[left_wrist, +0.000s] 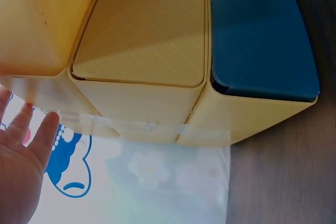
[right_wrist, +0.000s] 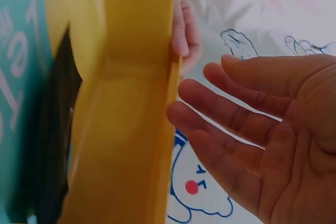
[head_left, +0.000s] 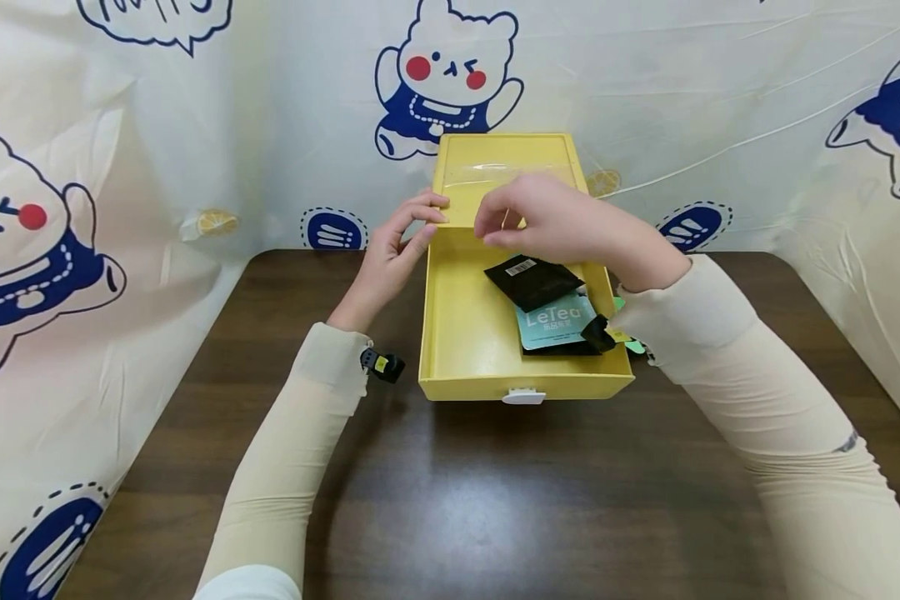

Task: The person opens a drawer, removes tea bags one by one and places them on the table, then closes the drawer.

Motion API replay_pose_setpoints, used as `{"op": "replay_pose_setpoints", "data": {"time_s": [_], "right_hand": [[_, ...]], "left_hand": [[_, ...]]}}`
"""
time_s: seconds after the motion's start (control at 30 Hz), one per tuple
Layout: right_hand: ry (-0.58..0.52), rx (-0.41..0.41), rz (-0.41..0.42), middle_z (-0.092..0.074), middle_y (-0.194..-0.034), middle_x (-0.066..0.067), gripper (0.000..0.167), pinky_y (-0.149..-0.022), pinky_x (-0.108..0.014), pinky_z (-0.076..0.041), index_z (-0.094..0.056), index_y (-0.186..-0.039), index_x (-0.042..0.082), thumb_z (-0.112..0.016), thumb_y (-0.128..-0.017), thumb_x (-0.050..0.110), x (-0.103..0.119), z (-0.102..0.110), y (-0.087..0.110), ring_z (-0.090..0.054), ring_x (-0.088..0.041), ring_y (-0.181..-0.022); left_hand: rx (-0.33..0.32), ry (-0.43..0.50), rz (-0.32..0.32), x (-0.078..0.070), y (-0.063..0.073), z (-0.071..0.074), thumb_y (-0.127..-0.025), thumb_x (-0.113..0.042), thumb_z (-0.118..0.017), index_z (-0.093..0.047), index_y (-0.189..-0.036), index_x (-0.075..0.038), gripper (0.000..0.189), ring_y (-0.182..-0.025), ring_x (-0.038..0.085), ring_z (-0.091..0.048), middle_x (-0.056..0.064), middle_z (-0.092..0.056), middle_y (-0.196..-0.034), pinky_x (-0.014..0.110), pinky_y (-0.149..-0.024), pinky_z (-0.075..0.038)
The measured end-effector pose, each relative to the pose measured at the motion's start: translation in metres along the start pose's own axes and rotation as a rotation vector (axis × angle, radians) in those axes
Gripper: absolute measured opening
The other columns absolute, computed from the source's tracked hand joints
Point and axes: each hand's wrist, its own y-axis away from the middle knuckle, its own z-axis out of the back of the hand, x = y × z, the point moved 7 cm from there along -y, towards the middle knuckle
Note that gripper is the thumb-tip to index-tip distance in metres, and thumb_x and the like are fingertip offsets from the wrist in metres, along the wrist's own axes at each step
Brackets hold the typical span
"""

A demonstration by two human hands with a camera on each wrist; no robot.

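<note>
In the head view, a yellow drawer [head_left: 461, 317] stands pulled out of a yellow drawer cabinet [head_left: 510, 150]. Inside lie a black packet [head_left: 534, 282] with a white label and, partly beneath it, a teal LeTea packet [head_left: 555, 321]. My left hand [head_left: 401, 246] rests with its fingertips against the cabinet's left side; its fingers look straight in the left wrist view. Above the back of the drawer hovers my right hand [head_left: 543, 218], fingers loosely bent. The right wrist view shows nothing between those fingers. My right sleeve hides part of the drawer's right side.
Lower down the cabinet, the left wrist view shows a shut yellow drawer [left_wrist: 142, 30] and a blue drawer [left_wrist: 260, 40]. A white handle [head_left: 523, 397] juts from the open drawer's front. Beneath is a dark wooden table [head_left: 480, 517]; a printed curtain [head_left: 307, 100] hangs behind.
</note>
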Motion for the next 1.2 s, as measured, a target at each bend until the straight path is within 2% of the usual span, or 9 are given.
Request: {"op": "replay_pose_setpoints", "data": {"time_s": [0.13,0.3,0.4,0.47,0.57,0.8,1.0,1.2], "right_hand": [[-0.013,0.093,0.001,-0.073,-0.107,-0.013,0.019,-0.095,-0.042,-0.055,-0.07,-0.111,0.0,-0.063,-0.097,0.009,-0.002,-0.014,-0.002,-0.067,-0.026,-0.098],[0.039,0.25,-0.004,-0.068,-0.122,-0.015,0.026,-0.104,-0.045,-0.049,-0.066,-0.122,-0.001,-0.053,-0.1,0.005,-0.006,-0.033,-0.002,-0.063,-0.028,-0.111],[0.09,0.353,-0.057,-0.061,-0.134,-0.015,0.032,-0.108,-0.046,-0.045,-0.06,-0.131,0.003,-0.049,-0.101,0.005,-0.011,-0.044,0.001,-0.055,-0.029,-0.119],[0.115,0.392,-0.103,-0.057,-0.137,-0.014,0.035,-0.109,-0.046,-0.042,-0.057,-0.136,0.006,-0.049,-0.102,0.006,-0.015,-0.049,0.002,-0.051,-0.028,-0.121],[0.133,0.412,-0.157,-0.052,-0.139,-0.016,0.037,-0.109,-0.046,-0.041,-0.054,-0.139,0.008,-0.049,-0.102,0.007,-0.021,-0.053,0.004,-0.048,-0.029,-0.123],[0.165,0.425,-0.174,-0.049,-0.145,-0.021,0.043,-0.115,-0.049,-0.037,-0.048,-0.143,0.003,-0.051,-0.1,0.005,-0.029,-0.055,0.005,-0.044,-0.033,-0.134],[0.173,0.425,-0.211,-0.045,-0.149,-0.019,0.052,-0.114,-0.048,-0.039,-0.042,-0.146,0.003,-0.06,-0.098,0.013,-0.033,-0.056,0.004,-0.043,-0.031,-0.135],[0.207,0.42,-0.262,-0.044,-0.149,-0.018,0.057,-0.115,-0.051,-0.036,-0.043,-0.147,0.007,-0.065,-0.096,0.021,-0.034,-0.058,0.003,-0.042,-0.033,-0.137]], "left_hand": [[0.003,-0.004,-0.001,0.0,-0.001,0.0,-0.103,-0.007,-0.05,-0.06,-0.115,0.002,0.017,-0.15,0.012,-0.03,0.012,-0.053,-0.143,0.045,-0.108,-0.048],[0.01,-0.005,-0.017,-0.002,-0.002,-0.001,-0.103,-0.008,-0.05,-0.06,-0.114,0.001,0.018,-0.149,0.009,-0.03,0.01,-0.054,-0.143,0.045,-0.108,-0.048],[0.014,-0.006,-0.011,-0.002,-0.002,-0.002,-0.103,-0.007,-0.05,-0.06,-0.115,0.001,0.018,-0.15,0.009,-0.029,0.01,-0.053,-0.144,0.045,-0.109,-0.047],[0.014,-0.001,-0.003,-0.002,-0.002,-0.002,-0.103,-0.007,-0.05,-0.06,-0.115,0.001,0.018,-0.15,0.009,-0.028,0.01,-0.052,-0.144,0.044,-0.109,-0.047],[0.014,0.002,-0.003,-0.002,-0.003,-0.002,-0.103,-0.006,-0.049,-0.06,-0.115,0.001,0.018,-0.151,0.01,-0.028,0.01,-0.052,-0.144,0.044,-0.109,-0.047],[0.014,0.003,-0.007,0.0,-0.003,-0.002,-0.103,-0.005,-0.048,-0.059,-0.115,0.003,0.018,-0.151,0.011,-0.028,0.011,-0.052,-0.144,0.045,-0.109,-0.047],[0.007,0.0,0.019,0.002,-0.002,-0.002,-0.103,-0.003,-0.048,-0.058,-0.115,0.006,0.018,-0.152,0.015,-0.027,0.015,-0.051,-0.145,0.046,-0.109,-0.046],[0.001,-0.001,0.022,0.003,-0.001,0.0,-0.103,-0.006,-0.049,-0.059,-0.115,0.003,0.018,-0.151,0.012,-0.027,0.012,-0.051,-0.146,0.046,-0.109,-0.047]]}}
